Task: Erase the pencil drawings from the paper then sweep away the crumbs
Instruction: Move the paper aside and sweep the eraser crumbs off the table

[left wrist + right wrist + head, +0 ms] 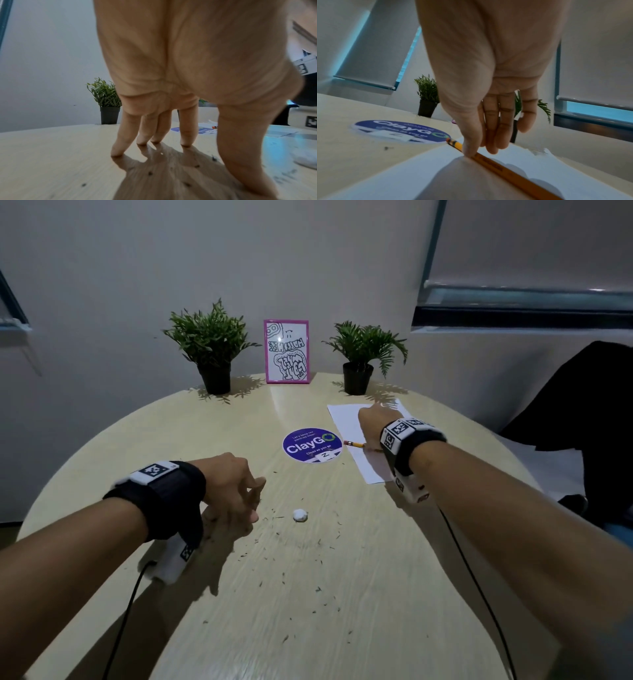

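The erasing looks finished — the paper point(359, 436) shows no drawing that can be made out, and it lies far right on the table point(102, 446), well apart from the mess. So the step in hand is the sweep. Crumbs point(284, 577) are scattered over the near middle of the table, around a small white eraser point(300, 515).

The left hand point(233, 491) is down among them: in the left wrist view its fingers point(120, 142) are straight and slightly spread, tips touching the wood, holding nothing. The right hand point(371, 422) rests on the paper, fingers straight and close together; the thumb tip presses down just beside a pencil point(496, 163) lying across the sheet — it does not seem to grip it.

Next, as I judge it, the left hand should close its fingers into one flat edge and drag the crumbs toward the table's rim, since spread fingers would let bits slip through. The eraser sits in the path and may need lifting aside first
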Action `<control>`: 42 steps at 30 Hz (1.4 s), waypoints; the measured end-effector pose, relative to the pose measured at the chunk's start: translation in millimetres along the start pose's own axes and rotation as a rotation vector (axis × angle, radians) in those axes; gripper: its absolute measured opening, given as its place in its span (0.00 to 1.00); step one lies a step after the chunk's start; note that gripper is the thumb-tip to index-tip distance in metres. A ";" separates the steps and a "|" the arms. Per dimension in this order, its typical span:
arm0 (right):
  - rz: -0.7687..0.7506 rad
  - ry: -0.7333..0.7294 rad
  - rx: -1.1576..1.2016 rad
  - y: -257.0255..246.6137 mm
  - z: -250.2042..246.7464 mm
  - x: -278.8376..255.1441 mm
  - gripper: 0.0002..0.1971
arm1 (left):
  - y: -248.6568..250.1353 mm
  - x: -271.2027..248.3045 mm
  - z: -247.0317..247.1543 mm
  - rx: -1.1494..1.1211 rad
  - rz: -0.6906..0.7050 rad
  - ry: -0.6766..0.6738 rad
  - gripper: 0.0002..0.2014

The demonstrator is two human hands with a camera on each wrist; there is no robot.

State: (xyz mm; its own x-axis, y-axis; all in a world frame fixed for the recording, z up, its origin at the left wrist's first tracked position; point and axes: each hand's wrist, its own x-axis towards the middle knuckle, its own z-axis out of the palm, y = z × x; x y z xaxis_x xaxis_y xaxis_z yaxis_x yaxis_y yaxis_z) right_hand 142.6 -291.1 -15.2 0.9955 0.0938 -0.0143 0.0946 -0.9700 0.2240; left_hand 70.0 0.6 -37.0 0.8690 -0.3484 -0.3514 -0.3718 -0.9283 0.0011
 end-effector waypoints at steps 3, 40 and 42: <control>-0.089 0.076 0.098 -10.5 -2.7 -8.4 0.08 | -0.5 0.3 -0.3 0.003 0.007 0.004 0.27; -0.059 0.077 0.306 32.6 -3.0 -13.7 0.07 | 5.2 -9.6 -2.0 0.042 -0.007 -0.069 0.34; -0.113 0.083 0.269 28.7 -3.3 -34.6 0.07 | 16.7 -11.3 -5.3 0.098 -0.031 -0.062 0.28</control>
State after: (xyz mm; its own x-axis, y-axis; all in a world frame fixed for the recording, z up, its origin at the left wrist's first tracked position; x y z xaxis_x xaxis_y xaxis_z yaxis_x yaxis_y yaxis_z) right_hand 110.8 -321.5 -5.0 0.9757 0.2117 0.0574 0.2141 -0.9759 -0.0411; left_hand 55.6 -11.6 -28.0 0.8599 -0.3080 -0.4071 -0.3775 -0.9205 -0.1009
